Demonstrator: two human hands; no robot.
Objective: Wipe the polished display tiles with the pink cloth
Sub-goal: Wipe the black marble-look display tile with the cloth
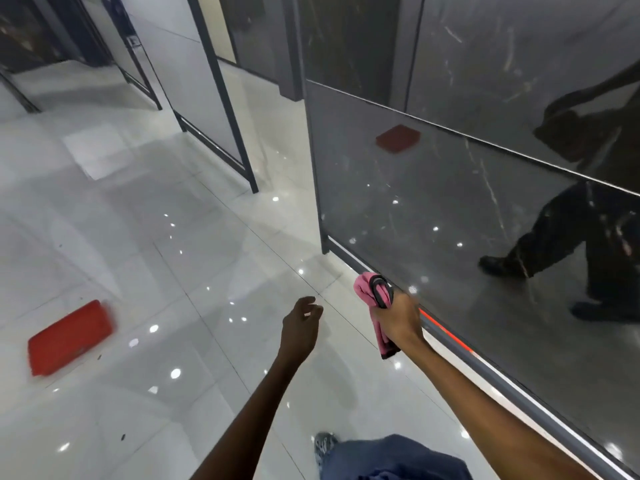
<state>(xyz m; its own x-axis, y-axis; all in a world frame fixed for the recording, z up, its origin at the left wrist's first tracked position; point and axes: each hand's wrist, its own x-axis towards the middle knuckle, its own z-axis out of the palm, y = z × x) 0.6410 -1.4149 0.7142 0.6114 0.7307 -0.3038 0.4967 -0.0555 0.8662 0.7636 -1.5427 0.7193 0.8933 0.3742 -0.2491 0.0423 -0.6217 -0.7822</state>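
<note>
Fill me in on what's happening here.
A person is cleaning showroom tiles. Their right hand grips a pink cloth, along with a dark looped object I can't identify, low by the bottom frame of a polished dark display tile. The left hand hangs free over the glossy floor, fingers loosely curled, holding nothing. A red tray-like object lies on the floor to the left.
</note>
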